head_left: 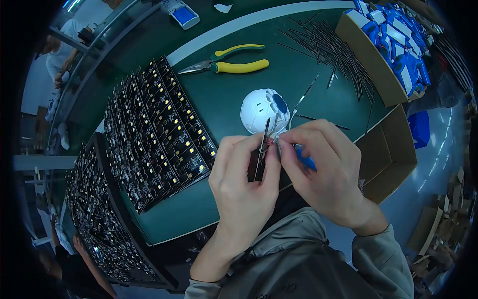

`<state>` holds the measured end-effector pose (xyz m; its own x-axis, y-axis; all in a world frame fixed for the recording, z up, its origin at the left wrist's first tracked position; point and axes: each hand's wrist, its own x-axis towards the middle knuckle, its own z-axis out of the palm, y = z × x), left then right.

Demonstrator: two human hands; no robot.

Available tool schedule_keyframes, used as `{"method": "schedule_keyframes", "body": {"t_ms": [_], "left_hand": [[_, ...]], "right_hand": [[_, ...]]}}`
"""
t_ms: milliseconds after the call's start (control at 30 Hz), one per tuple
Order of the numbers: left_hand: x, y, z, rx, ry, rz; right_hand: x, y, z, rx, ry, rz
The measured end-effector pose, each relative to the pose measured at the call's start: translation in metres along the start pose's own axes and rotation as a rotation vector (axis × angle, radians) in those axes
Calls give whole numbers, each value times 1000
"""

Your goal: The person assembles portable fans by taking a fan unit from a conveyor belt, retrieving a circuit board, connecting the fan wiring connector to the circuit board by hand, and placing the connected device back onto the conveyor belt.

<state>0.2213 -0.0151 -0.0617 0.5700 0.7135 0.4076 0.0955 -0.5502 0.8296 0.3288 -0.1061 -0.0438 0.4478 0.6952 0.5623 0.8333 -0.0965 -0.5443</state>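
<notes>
Fingers of my left hand [241,187] pinch a thin dark circuit board [265,137], seen nearly edge-on. The closed fingertips of my right hand [326,172] meet the board's near side at a small pale connector [275,140] with thin wires. A blue wrapped piece [305,158], partly hidden, shows under the right-hand fingers; whether it is gripped I cannot tell. Just beyond both hands sits a white ball-shaped casing [255,112] with a round blue part on its side. A thin cable lies by the casing.
Long-nose pliers [241,66] with yellow-green handles lie on the green bench. Panels of circuit boards [159,132] are at left, beside a bin of loose boards [99,219]. Dark thin rods [331,50], a box of blue packs [398,45] and an open carton [391,154] are at right.
</notes>
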Motion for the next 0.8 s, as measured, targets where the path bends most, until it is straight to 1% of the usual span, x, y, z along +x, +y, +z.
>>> {"method": "schedule_keyframes", "body": {"t_ms": [67, 233, 300, 333, 400, 500, 567, 600, 733, 767, 800], "left_hand": [[0, 4, -2, 118, -20, 33], [4, 6, -14, 150, -92, 72], [5, 5, -18, 147, -118, 97], [6, 6, -20, 143, -142, 108], [7, 8, -23, 137, -164, 117], [10, 11, -27, 153, -195, 117], [11, 13, -32, 143, -261, 113], [11, 13, -32, 147, -257, 112], [9, 16, -30, 159, -210, 132], [9, 17, -31, 148, -194, 142], [9, 21, -33, 113, -222, 81]], "right_hand": [[-1, -1, 1, -30, 3, -28], [5, 0, -4, -33, -22, -79], [10, 6, -12, 66, -165, -55], [13, 9, -14, 68, -168, -54], [19, 17, -18, 142, -254, -94], [26, 21, -20, 148, -250, -124], [25, 22, -17, 172, -234, -102], [25, 22, -16, 194, -216, -81], [19, 28, -11, 269, -235, -124], [13, 27, -10, 212, -184, -94], [10, 24, -8, 154, -130, -67]]}}
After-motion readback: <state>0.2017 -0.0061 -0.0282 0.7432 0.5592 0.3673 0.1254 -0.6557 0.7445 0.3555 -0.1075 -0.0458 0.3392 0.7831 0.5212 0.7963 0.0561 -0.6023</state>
